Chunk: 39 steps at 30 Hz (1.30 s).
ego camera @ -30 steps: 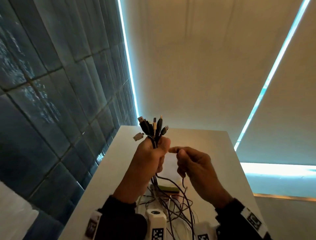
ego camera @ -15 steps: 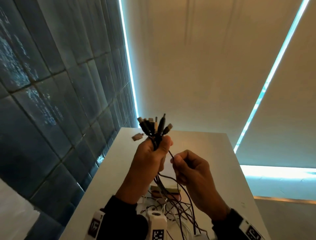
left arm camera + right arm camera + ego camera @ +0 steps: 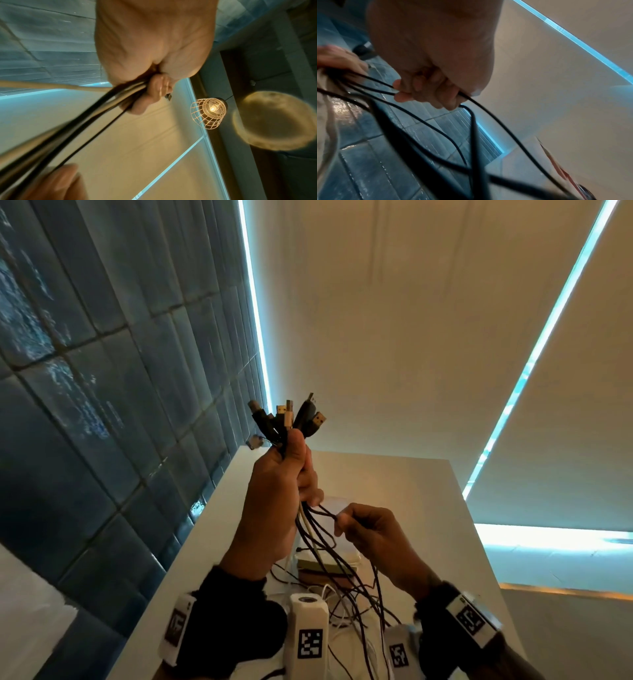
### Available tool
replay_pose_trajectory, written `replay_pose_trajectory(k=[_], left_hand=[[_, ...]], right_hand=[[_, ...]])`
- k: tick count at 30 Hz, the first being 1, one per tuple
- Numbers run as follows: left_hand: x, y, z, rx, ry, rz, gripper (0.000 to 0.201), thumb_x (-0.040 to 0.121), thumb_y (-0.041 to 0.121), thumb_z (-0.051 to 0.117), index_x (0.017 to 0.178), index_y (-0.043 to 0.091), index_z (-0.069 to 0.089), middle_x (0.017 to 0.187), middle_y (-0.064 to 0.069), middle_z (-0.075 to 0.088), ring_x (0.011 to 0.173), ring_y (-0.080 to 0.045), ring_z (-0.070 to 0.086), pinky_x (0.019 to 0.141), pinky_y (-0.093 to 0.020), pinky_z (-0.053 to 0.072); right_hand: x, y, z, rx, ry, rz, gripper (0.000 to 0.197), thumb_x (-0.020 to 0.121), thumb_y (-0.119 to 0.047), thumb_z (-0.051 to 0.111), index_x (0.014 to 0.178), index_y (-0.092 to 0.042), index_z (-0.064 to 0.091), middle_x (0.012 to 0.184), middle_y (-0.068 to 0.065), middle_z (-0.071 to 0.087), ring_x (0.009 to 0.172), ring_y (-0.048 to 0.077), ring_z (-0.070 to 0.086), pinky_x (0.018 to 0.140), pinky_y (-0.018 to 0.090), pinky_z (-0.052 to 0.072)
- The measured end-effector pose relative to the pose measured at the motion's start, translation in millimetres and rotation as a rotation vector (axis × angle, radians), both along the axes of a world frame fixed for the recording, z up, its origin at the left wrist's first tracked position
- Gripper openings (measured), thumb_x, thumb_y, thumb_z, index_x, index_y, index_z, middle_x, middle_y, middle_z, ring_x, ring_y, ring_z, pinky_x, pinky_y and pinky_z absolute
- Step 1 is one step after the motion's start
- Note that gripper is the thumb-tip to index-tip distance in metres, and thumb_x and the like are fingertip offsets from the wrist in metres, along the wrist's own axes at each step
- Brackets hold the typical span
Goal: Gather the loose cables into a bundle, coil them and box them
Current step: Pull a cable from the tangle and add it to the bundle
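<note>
My left hand (image 3: 284, 477) grips a bundle of cables (image 3: 318, 546) upright above the white table (image 3: 394, 484). Several USB plugs (image 3: 287, 416) fan out above the fist. Dark and pale strands trail from under the fist down to a tangle on the table. My right hand (image 3: 363, 529), lower and to the right, pinches dark strands (image 3: 373, 86) just below the left fist. In the left wrist view the cables (image 3: 96, 106) run out of the curled left fingers (image 3: 154, 92). In the right wrist view the right fingers (image 3: 419, 92) curl round black strands. No box shows clearly.
A small brown and green block (image 3: 322, 570) lies on the table under the hanging strands. A blue tiled wall (image 3: 102, 405) runs along the table's left edge. A wire-caged lamp (image 3: 209, 111) hangs overhead. The table's far edge lies beyond the hands.
The left hand has lifted the bundle higher. The right hand has dropped from beside the left thumb to below the fist and now pinches strands there.
</note>
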<state>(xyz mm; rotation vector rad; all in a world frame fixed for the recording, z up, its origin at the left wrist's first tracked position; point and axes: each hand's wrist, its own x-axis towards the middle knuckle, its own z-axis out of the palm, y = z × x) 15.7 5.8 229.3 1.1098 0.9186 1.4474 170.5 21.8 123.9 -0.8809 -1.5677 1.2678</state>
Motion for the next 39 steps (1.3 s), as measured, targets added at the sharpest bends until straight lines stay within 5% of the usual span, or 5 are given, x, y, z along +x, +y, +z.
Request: replay_pose_trajectory(k=[11,21,25,34,39], left_hand=[[-19,-5,13,0.142,-0.127,0.036,0.041,0.094,0.040,0.040,0.064,0.013,0.037,0.049,0.005,0.022,0.039,-0.008,0.017,0.040,-0.022,0.015],[-29,-13,18,0.142,-0.162,0.084,0.040,0.098,0.038,0.037,0.065,0.015,0.040,0.048,0.006,0.024,0.036,-0.006,0.017,0.037,-0.018,0.015],[-24,-13,4,0.044,-0.131,0.151,0.038,0.096,0.041,0.039,0.067,0.016,0.042,0.046,0.004,0.030,0.036,-0.008,0.020,0.037,-0.019,0.014],[-14,-9,-1,-0.139,-0.114,-0.096,0.039,0.099,0.041,0.029,0.074,0.015,0.043,0.099,-0.020,0.072,0.090,-0.031,0.071,0.067,-0.039,0.059],[-24,-11,11,-0.070,-0.461,-0.206,0.040,0.096,0.040,0.035,0.066,0.017,0.045,0.064,-0.001,0.053,0.049,-0.011,0.045,0.050,-0.023,0.042]], right_hand=[[14,-5,-54,-0.213,0.071,0.023,0.025,0.090,-0.030,0.062,0.073,-0.011,0.065,0.052,-0.009,0.036,0.044,0.004,0.026,0.042,0.015,0.023],[26,-2,-84,-0.135,-0.357,-0.275,0.025,0.094,-0.010,0.060,0.072,-0.006,0.071,0.052,-0.011,0.057,0.052,-0.005,0.048,0.056,0.011,0.038],[21,4,-28,-0.176,-0.017,-0.380,0.019,0.095,-0.016,0.059,0.081,-0.006,0.067,0.051,-0.006,0.046,0.045,0.008,0.036,0.042,0.021,0.030],[-2,-23,45,0.114,0.170,0.024,0.014,0.087,-0.016,0.066,0.075,-0.010,0.068,0.054,-0.009,0.048,0.045,0.005,0.032,0.044,0.016,0.029],[5,-20,12,-0.012,0.067,0.029,0.018,0.091,-0.014,0.064,0.073,-0.009,0.067,0.050,-0.009,0.048,0.044,0.001,0.034,0.044,0.012,0.029]])
